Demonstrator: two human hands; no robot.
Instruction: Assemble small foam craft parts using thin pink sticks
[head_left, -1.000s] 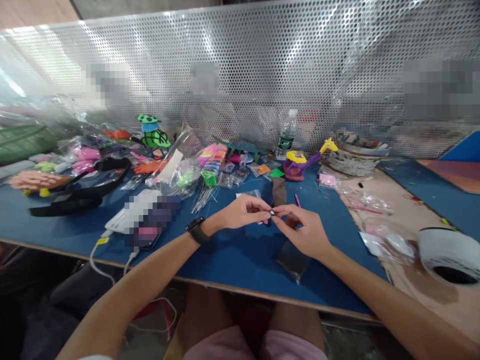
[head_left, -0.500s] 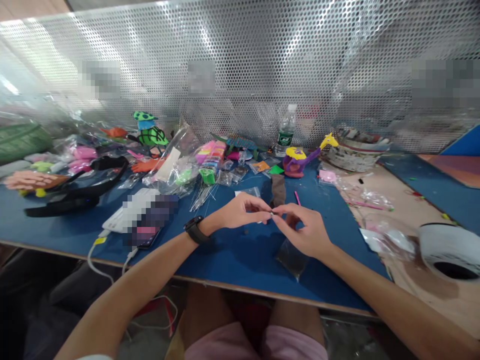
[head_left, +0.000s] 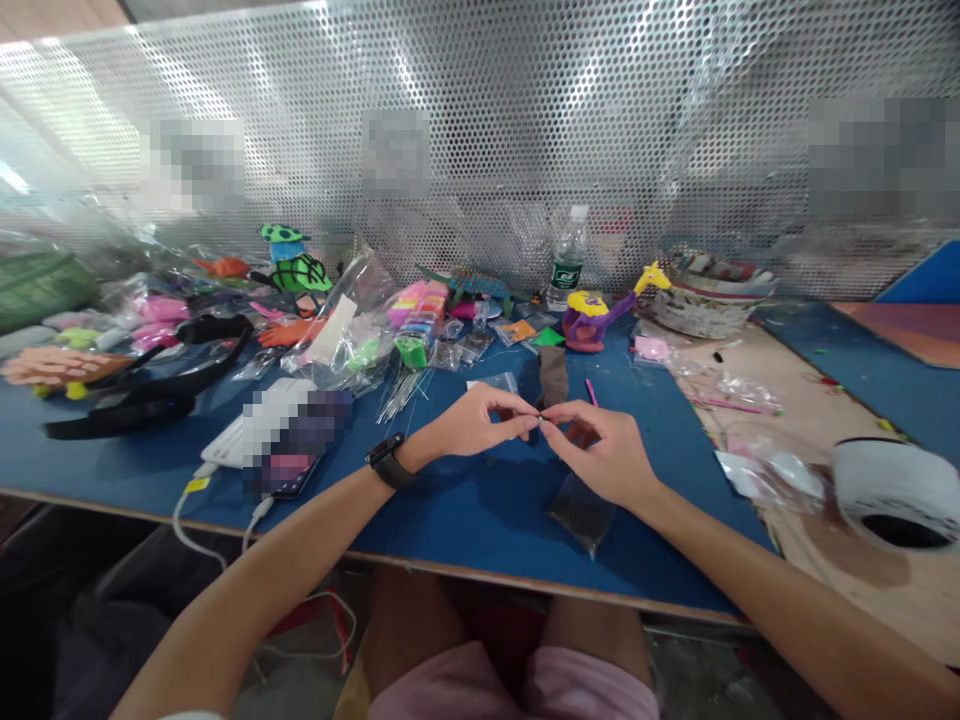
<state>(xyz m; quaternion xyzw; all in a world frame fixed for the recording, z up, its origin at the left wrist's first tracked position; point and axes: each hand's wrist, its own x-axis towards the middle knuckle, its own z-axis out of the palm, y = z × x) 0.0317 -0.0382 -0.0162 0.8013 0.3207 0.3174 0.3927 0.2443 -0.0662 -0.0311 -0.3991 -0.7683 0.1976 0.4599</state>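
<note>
My left hand (head_left: 489, 418) and my right hand (head_left: 606, 450) meet fingertip to fingertip over the blue table. Both are closed in a pinch around a tiny dark piece (head_left: 539, 417), too small to name and mostly covered by the fingers. Just beyond the fingertips lies a brown-grey strip of soft material (head_left: 553, 372). Under my right hand rests a clear bag of dark material (head_left: 581, 517). A thin pink stick (head_left: 591, 391) lies behind my right hand, and a small clear bag (head_left: 495, 383) sits behind my left fingers.
A purple figure with a yellow giraffe neck (head_left: 589, 325) stands at the back beside a plastic bottle (head_left: 568, 262). Leftward are thin wires (head_left: 405, 390), colourful clay packs (head_left: 424, 312), a phone (head_left: 300, 470) and a white power bank (head_left: 259, 420). A white roll (head_left: 892, 480) sits at right.
Both hands stay pinched together, with the fingertips shifted only slightly. The whole view has moved a little; the objects on the table keep their places.
</note>
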